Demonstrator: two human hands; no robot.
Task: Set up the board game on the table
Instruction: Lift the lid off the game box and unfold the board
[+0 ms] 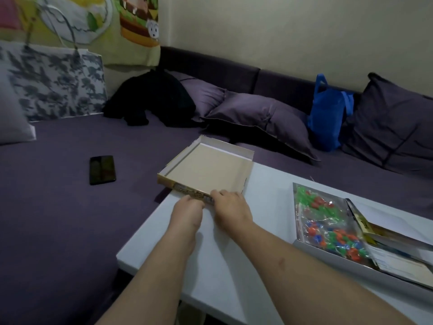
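Note:
The game box lid (206,170) lies upside down at the far left corner of the white table (218,266), its bare beige inside facing up and part of it hanging past the table's edge. My left hand (187,213) and my right hand (230,208) both grip the lid's near printed rim, side by side. The box bottom (332,256) sits at the right of the table. Inside it lies a clear bag of green, red, orange and blue plastic pieces (328,227), with a folded board and rule sheets (386,245) beside the bag.
A purple sofa (58,219) wraps around the table's left and far sides. On it lie a black phone (102,169), dark clothing (152,102), purple cushions (257,116) and a blue plastic bag (328,118). A patterned pillow (54,83) leans at the far left.

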